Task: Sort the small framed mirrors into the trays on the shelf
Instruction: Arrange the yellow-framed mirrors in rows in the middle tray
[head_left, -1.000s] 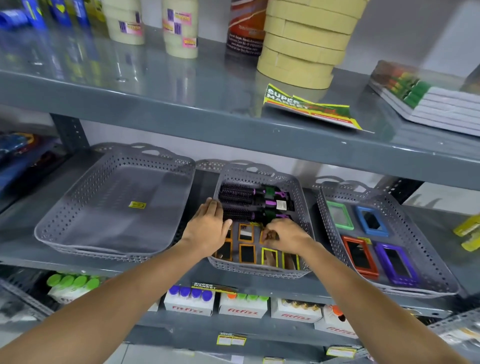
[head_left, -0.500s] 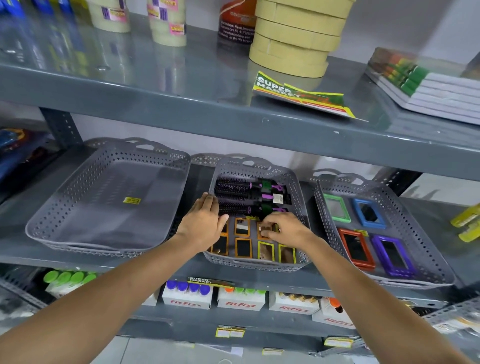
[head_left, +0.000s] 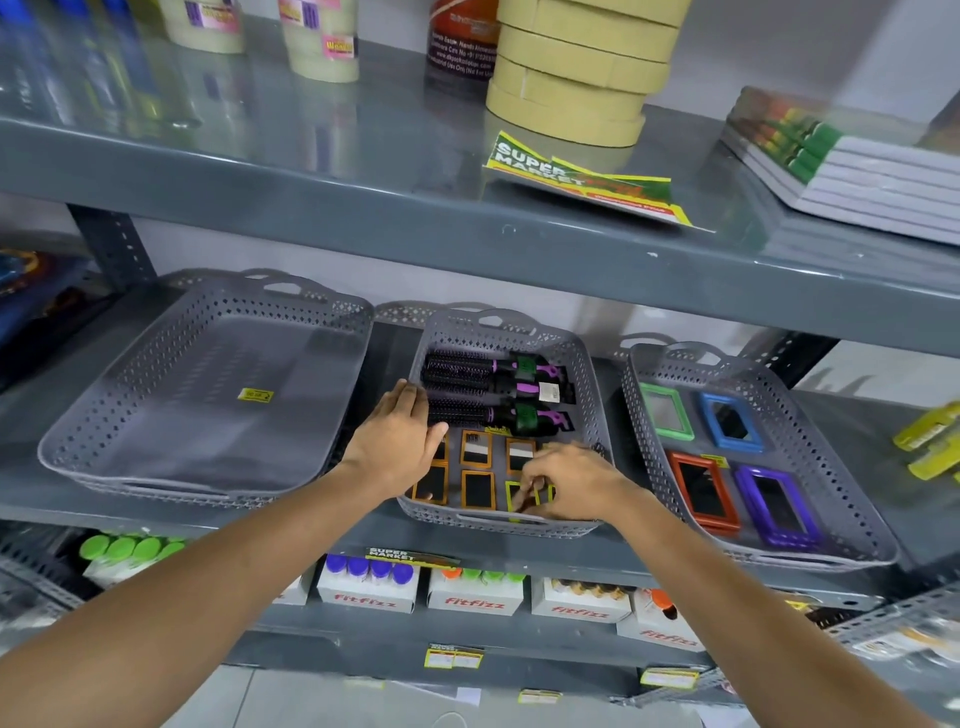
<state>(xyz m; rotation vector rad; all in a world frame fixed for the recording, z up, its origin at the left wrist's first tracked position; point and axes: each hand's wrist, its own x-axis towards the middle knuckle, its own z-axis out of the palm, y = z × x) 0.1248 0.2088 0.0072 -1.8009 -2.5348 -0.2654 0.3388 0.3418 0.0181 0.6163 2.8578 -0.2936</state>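
Several small orange-framed mirrors (head_left: 477, 448) lie in rows in the front half of the middle grey tray (head_left: 592, 384). Small yellow-green-framed mirrors (head_left: 515, 496) lie at its front right. My right hand (head_left: 576, 483) is curled over that corner, fingertips pinching the edge of a yellow-green mirror, and it hides the mirrors beneath. My left hand (head_left: 395, 441) rests flat with its fingers apart on the tray's left rim, partly covering an orange mirror. The right tray (head_left: 831, 467) holds larger mirrors: green (head_left: 665, 410), blue (head_left: 730, 421), red (head_left: 704, 491) and purple (head_left: 776, 506).
Black and purple hair brushes (head_left: 488, 384) fill the back of the middle tray. The left tray (head_left: 208, 395) holds only a yellow sticker. The upper shelf (head_left: 467, 228) overhangs with tape rolls (head_left: 576, 67) and notebooks. Boxed bottles (head_left: 369, 587) stand on the shelf below.
My right hand has moved from the back row of orange mirrors toward the tray's front right, onto the yellow-green mirrors. My left hand stays on the left rim.
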